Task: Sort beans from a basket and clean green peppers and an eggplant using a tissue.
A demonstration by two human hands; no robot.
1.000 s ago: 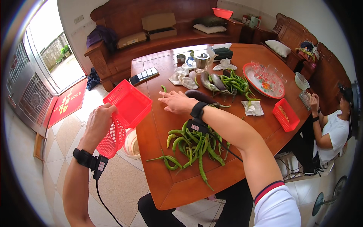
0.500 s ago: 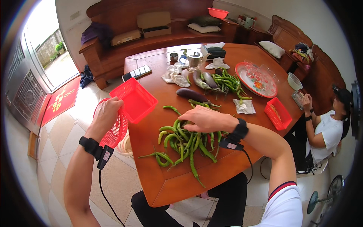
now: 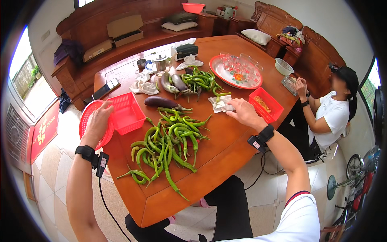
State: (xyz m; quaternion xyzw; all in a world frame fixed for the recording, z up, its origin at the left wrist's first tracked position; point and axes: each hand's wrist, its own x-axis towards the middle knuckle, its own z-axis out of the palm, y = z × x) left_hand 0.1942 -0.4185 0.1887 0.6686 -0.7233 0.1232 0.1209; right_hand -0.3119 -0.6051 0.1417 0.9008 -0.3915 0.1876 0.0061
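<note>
My left hand is closed on the rim of a round red plastic basket, tilted up at the table's left edge. Right beside it stands a rectangular red basket with nothing visible inside. To the right of a spread heap of long green peppers, my right hand hovers with fingers apart, its fingertips by a crumpled white tissue. Whether they touch the tissue is hard to tell. Just beyond that hand sits a small red basket holding yellowish bits. A purple eggplant lies behind the peppers.
More eggplants and peppers lie farther back, near a metal pot, tissues and a phone. A round red-rimmed tray carries several clear glasses. At the table's right, another person sits, hands raised.
My right hand has left the pepper heap and moved right to the tissue and small basket. My left hand still grips the round basket. The view has turned to the right.
</note>
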